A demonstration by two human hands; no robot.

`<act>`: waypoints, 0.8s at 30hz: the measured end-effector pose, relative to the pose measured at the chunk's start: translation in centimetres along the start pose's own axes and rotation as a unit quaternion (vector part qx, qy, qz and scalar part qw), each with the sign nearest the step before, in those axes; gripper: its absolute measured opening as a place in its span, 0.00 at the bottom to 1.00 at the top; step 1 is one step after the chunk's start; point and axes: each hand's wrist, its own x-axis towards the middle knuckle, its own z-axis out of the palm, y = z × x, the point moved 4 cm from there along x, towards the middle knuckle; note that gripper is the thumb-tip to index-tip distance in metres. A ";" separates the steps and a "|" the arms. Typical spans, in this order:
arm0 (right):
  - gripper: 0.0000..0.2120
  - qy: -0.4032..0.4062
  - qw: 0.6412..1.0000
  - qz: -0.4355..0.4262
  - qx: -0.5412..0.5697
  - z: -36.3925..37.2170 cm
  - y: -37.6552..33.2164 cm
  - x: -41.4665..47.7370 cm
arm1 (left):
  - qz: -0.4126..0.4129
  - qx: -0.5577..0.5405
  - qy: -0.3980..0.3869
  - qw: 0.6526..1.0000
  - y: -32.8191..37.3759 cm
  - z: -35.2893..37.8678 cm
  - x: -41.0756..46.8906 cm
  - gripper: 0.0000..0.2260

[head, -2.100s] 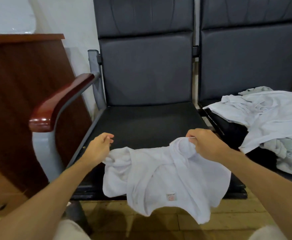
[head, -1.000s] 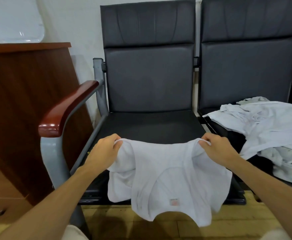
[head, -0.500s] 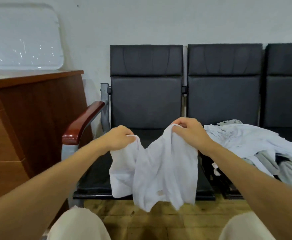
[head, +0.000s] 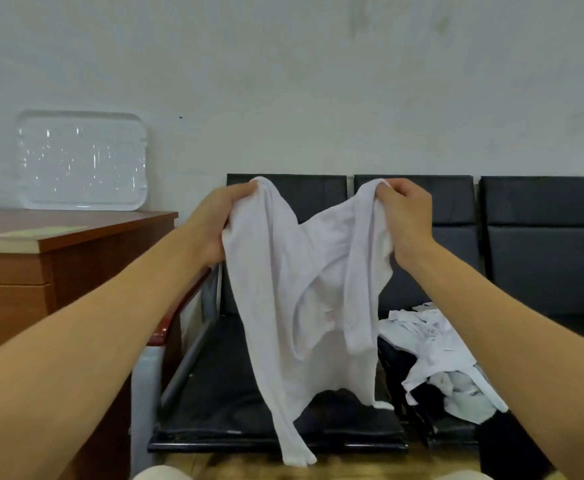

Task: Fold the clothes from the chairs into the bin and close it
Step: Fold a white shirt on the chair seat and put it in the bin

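A white garment [head: 304,306] hangs in the air in front of the left black chair [head: 214,403], held up by its top edge. My left hand [head: 221,220] grips the garment's upper left corner. My right hand [head: 404,216] grips its upper right corner. The cloth sags between the two hands and a long strip dangles below the seat's front edge. On the middle chair [head: 543,271] lies a heap of white and grey clothes [head: 442,358]. No bin shows in the view.
A clear plastic lid [head: 82,161] leans against the wall on top of a wooden cabinet [head: 41,258] at the left. A third black chair [head: 539,202] stands at the right. The left chair's wooden armrest [head: 166,327] is next to the cabinet.
Both hands have lifted the white garment from the seat's front edge up to chest height, and it now hangs free. The view has tilted up toward the wall.
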 end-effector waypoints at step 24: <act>0.13 -0.234 0.859 0.010 -0.455 -1.7 12.6 -3.1 | 0.109 0.612 0.096 0.777 -10.4 -9.6 4.4 0.06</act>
